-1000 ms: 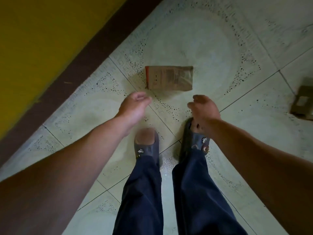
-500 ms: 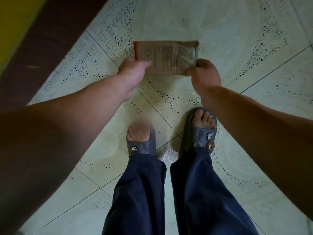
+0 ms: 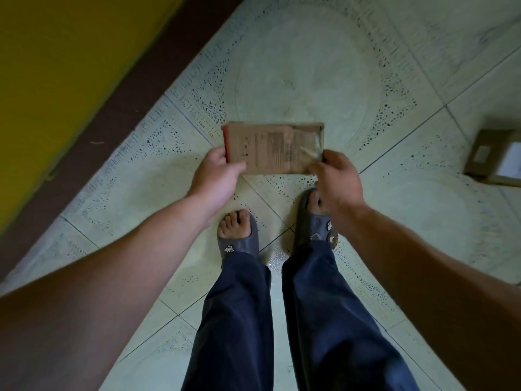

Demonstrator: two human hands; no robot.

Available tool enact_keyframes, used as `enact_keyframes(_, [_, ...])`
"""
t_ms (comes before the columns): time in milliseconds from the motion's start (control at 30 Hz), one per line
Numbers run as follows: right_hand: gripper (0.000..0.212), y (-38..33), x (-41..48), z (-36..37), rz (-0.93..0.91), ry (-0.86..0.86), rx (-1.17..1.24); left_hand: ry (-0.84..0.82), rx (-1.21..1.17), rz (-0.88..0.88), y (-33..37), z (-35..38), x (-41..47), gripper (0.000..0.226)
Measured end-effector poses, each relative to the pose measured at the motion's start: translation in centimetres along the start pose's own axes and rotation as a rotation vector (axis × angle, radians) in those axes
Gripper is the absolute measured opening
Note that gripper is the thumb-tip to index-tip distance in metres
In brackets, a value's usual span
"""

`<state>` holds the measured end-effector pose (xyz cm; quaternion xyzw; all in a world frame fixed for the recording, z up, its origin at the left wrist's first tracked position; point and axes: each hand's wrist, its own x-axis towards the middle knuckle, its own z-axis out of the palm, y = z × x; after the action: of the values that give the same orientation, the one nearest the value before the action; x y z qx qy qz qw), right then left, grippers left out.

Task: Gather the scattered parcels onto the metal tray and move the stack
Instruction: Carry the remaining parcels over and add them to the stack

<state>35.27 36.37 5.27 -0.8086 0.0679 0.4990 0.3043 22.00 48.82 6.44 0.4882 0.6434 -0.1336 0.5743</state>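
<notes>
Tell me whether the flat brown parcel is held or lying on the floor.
Held. The left hand grips the brown parcel at its red-edged end, the right hand pinches the other corner. Lifted clear of the floor: cannot tell.

The floor [image 3: 310, 66] is of pale green tiles with dark speckled patterns in rings and bands, and thin dark joints run across it at a slant. On it stand two feet in dark slippers [image 3: 238, 241], and a brown box [image 3: 496, 156] lies at the right edge, well apart from the feet. A dark brown skirting [image 3: 118, 103] borders the tiles on the left.
</notes>
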Motion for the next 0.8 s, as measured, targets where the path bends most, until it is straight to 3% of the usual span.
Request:
enact_keyframes(300, [0.032,-3.8,-14.5,-2.7,-0.04,0.022,0.156,0.002,-0.009,0.047,2.8,-4.6,-12.8,0.04])
enact_keyframes(433, [0.028,-6.1,-20.6,-3.7,-0.093,0.024,0.19,0.017,0.013,0.098,5.8,-7.2,-17.9,0.053])
enact_keyframes(633, [0.04,-10.6,-29.2,-7.0,-0.181,0.081,0.164,-0.036,0.008,0.213,9.8,-11.9,-26.0,0.055])
enact_keyframes(800, [0.038,-14.4,-36.6,-10.4,-0.259,0.093,0.173,-0.075,-0.055,0.29,11.5,-14.6,-33.0,0.058])
